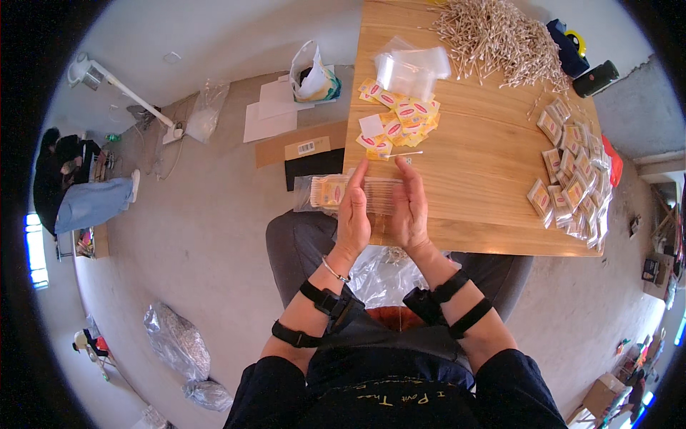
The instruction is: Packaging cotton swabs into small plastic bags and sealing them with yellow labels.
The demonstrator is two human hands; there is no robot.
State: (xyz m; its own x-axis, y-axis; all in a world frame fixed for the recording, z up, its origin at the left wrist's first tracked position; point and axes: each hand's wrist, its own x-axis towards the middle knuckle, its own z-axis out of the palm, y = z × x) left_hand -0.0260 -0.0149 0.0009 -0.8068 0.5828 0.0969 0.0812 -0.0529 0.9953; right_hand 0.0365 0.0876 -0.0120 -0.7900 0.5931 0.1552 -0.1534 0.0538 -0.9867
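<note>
Yellow card (330,191) and swabs (379,194) show in a clear bag (304,194) at the table's (493,161) near left corner, jutting past the left edge. The left hand (354,218) and right hand (410,213) flank the swabs, fingers straight and close together; contact I cannot tell. Packets (573,187) lie by the right edge.

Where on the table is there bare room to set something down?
The table is bare between the yellow cards and packed bags, nearer than the swab pile. It's crowded between left hand and right hand, where swabs lie.
</note>
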